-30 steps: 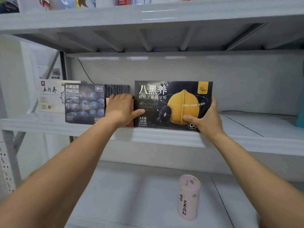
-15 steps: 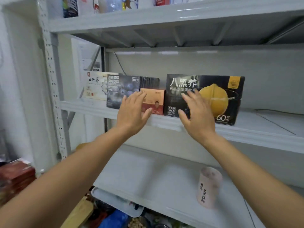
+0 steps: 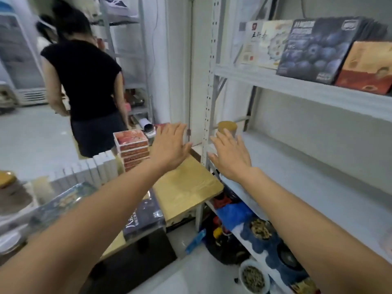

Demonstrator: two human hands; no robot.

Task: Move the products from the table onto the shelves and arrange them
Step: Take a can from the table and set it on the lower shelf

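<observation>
Each grip is apart and empty: left hand point(image 3: 169, 145) above the wooden tabletop point(image 3: 186, 187), right hand point(image 3: 231, 155) by the shelf edge. A stack of red boxes point(image 3: 132, 149) stands on the tabletop just left; a blueberry box point(image 3: 311, 52) sits on the upper shelf point(image 3: 297, 85).

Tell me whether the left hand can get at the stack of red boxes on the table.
Probably yes. The left hand hovers open and empty close beside the stack of red boxes, with nothing between them.

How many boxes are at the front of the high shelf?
3: cream box left, blueberry box middle, orange box right. More may hide behind them.
</observation>
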